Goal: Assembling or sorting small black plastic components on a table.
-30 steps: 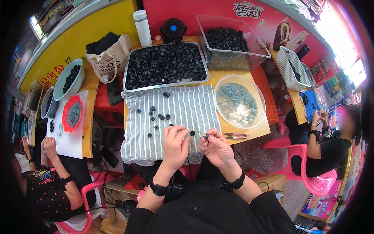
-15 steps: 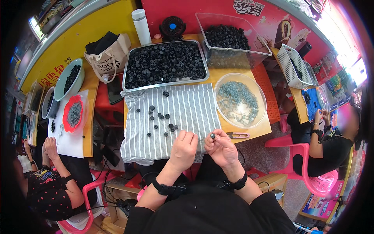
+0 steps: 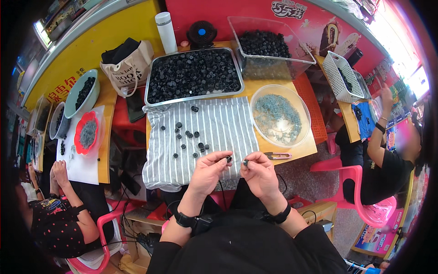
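My left hand [image 3: 206, 176] pinches a small round black part [image 3: 228, 159] between thumb and fingertips. Close beside it, a small dark part [image 3: 245, 162] sits in the closed fingertips of my right hand [image 3: 261, 177]. A narrow gap separates the two parts. Both hands are over the near edge of a grey cloth with white stripes [image 3: 228, 123], where several loose black parts [image 3: 189, 135] lie scattered. To the right of the cloth, a round clear tub [image 3: 306, 130] holds many tiny grey-blue pieces [image 3: 278, 112]. Small pink-handled snips [image 3: 279, 155] lie just beyond my right hand.
A metal tray [image 3: 149, 93] heaped with black parts stands behind the cloth, near a clear bin [image 3: 269, 68], a white bottle [image 3: 165, 33] and a black fan [image 3: 201, 33]. A canvas bag [image 3: 125, 68] is at left. People sit on both sides.
My left hand has turned from a closed fist to a pinch showing a black part. The right hand has rotated slightly. The person at right has raised an arm.
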A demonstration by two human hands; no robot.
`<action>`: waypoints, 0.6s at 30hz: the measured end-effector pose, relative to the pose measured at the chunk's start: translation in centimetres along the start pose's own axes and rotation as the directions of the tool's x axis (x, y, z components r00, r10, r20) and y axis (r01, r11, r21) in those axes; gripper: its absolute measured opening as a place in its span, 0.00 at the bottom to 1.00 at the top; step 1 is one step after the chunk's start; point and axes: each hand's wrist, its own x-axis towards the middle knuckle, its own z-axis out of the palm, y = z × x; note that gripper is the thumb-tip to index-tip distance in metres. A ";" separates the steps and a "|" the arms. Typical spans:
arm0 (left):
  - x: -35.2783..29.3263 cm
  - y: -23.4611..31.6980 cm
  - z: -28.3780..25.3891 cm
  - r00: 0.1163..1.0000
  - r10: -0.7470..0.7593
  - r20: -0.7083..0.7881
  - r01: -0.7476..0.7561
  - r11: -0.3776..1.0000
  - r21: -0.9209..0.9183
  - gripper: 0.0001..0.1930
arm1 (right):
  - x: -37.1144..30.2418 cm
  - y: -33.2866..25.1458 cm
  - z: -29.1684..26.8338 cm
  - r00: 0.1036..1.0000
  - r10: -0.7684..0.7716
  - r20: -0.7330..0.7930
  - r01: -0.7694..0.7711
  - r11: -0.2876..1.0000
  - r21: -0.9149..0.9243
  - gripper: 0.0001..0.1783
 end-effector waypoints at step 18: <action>-1.7 0.8 0.1 0.993 -0.033 0.115 0.058 0.975 -0.215 0.13 | -0.4 1.4 3.8 0.863 -0.413 0.289 0.446 0.358 -0.820 0.07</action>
